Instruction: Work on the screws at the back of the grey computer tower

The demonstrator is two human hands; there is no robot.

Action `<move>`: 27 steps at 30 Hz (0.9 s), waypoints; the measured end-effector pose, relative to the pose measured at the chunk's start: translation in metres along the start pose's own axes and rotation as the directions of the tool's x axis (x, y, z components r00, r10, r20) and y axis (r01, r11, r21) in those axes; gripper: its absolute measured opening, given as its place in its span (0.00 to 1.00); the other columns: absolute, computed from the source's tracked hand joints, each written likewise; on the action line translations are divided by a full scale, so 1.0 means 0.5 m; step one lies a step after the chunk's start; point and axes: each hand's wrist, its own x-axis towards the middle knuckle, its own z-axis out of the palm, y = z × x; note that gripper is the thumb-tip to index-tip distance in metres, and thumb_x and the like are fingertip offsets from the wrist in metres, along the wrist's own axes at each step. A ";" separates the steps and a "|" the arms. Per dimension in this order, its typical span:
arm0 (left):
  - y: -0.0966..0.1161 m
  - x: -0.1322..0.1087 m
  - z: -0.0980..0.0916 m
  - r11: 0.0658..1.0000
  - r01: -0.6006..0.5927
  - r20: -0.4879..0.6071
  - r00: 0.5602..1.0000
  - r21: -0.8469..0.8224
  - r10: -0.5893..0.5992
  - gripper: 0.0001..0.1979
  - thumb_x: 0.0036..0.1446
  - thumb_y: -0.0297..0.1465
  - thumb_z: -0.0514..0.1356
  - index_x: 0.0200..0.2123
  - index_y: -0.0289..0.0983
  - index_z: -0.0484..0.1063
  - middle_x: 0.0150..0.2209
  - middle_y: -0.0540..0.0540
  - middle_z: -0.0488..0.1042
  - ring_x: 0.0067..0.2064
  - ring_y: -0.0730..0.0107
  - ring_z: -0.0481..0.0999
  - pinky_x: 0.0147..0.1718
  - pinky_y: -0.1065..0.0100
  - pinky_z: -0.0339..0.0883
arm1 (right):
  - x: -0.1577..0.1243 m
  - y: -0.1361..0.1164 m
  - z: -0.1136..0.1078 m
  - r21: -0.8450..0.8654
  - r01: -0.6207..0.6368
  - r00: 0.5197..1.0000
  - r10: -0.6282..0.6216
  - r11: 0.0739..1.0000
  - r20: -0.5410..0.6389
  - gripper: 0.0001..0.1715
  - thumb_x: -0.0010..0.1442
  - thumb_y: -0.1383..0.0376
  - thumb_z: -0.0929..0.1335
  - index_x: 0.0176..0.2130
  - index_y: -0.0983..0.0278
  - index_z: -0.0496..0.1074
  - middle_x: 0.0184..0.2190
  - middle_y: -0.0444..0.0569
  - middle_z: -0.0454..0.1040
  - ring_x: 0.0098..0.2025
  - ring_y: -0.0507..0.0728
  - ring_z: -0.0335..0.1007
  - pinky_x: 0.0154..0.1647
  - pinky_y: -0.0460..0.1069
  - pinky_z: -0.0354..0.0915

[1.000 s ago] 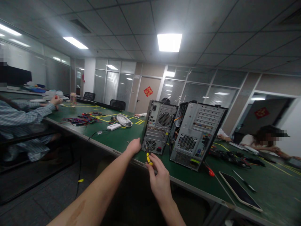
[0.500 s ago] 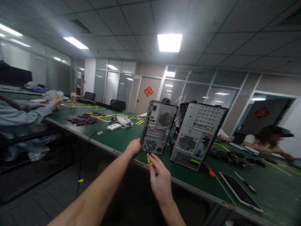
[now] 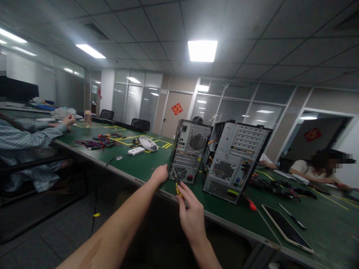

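My right hand (image 3: 190,215) pinches a screwdriver (image 3: 177,187) with a yellow and black handle. Its tip points at the lower rear corner of the left computer case (image 3: 190,155). My left hand (image 3: 159,174) rests against the bottom left edge of that case, fingers curled on its side. A second, larger computer case (image 3: 235,160) stands just to the right, its rear panel facing me. Both cases stand upright on a green table (image 3: 146,164).
A tablet (image 3: 286,227), a red-handled tool (image 3: 250,203) and a thin tool (image 3: 291,216) lie right of the cases. A small fan (image 3: 148,143), a white box (image 3: 136,151) and coloured cables (image 3: 95,143) lie to the left. Other people sit at the far left (image 3: 25,142) and far right (image 3: 316,170).
My right hand has shifted slightly closer to the case with the screwdriver, covering more of its handle. The left hand has stayed in place.
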 end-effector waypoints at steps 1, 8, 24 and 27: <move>0.000 0.000 0.000 1.000 -0.001 -0.001 1.000 0.001 0.001 0.13 0.66 0.26 0.49 0.49 0.35 0.70 0.46 0.34 0.79 0.48 0.57 0.81 0.46 0.63 0.70 | 0.000 0.001 0.000 0.002 0.000 1.000 0.000 1.000 0.000 0.20 0.67 0.68 0.65 0.55 0.59 0.78 0.59 0.52 0.74 0.60 0.61 0.72 0.63 0.58 0.68; -0.001 0.003 0.004 1.000 0.000 -0.001 1.000 0.004 0.000 0.14 0.66 0.26 0.48 0.49 0.35 0.70 0.46 0.34 0.79 0.48 0.57 0.81 0.47 0.62 0.71 | -0.003 0.011 0.001 -0.013 0.007 1.000 -0.006 1.000 0.015 0.21 0.67 0.68 0.64 0.56 0.56 0.77 0.60 0.50 0.73 0.61 0.61 0.71 0.64 0.60 0.65; -0.005 0.004 0.007 1.000 -0.017 -0.004 1.000 0.005 0.017 0.14 0.65 0.26 0.49 0.49 0.34 0.70 0.46 0.34 0.79 0.49 0.57 0.80 0.47 0.63 0.70 | -0.002 0.008 0.005 0.010 -0.051 0.997 0.052 0.999 -0.061 0.14 0.65 0.63 0.69 0.49 0.62 0.78 0.53 0.56 0.77 0.53 0.62 0.76 0.54 0.56 0.73; -0.004 0.004 0.007 1.000 -0.013 0.001 1.000 0.005 0.013 0.14 0.65 0.25 0.49 0.49 0.35 0.70 0.47 0.34 0.79 0.49 0.56 0.80 0.48 0.62 0.70 | -0.001 0.007 0.004 0.020 -0.042 0.997 0.043 0.999 -0.058 0.13 0.64 0.62 0.69 0.48 0.62 0.78 0.52 0.56 0.77 0.52 0.63 0.75 0.54 0.57 0.73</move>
